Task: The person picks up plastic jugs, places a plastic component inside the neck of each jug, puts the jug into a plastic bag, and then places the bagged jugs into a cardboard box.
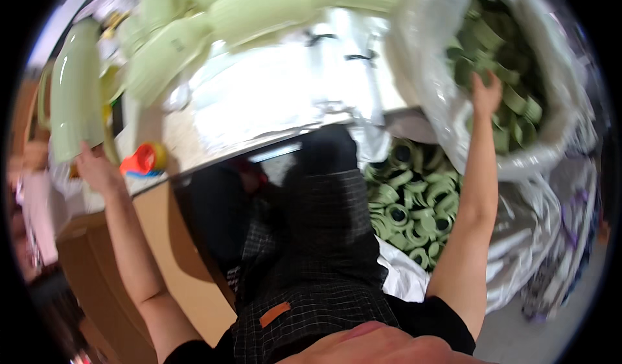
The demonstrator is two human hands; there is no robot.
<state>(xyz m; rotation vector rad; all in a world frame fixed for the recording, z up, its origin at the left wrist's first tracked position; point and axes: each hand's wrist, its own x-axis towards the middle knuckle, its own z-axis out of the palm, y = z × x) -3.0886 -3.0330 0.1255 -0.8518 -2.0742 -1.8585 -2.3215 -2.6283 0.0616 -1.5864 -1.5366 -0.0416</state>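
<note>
At the far left, a tall, glossy pale green jug (pixel 76 98) with a side handle stands tilted slightly. My left hand (pixel 98 169) grips its lower end, the fingers partly hidden behind it. On the right, my right hand (pixel 487 97) reaches into a large bag lined with clear plastic (pixel 434 72). Inside lie many curved green plastic pieces (pixel 515 101). The fingers of that hand are apart, touching or just above the pieces, and I see nothing held in them.
More pale green jugs (pixel 265 11) lie along the table's back. White plastic sheeting (pixel 253 92) covers its middle. Orange and blue tape rolls (pixel 146 160) sit by my left hand. A cardboard box (pixel 188 260) stands below left; a second bag of green parts (pixel 414 202) is below right.
</note>
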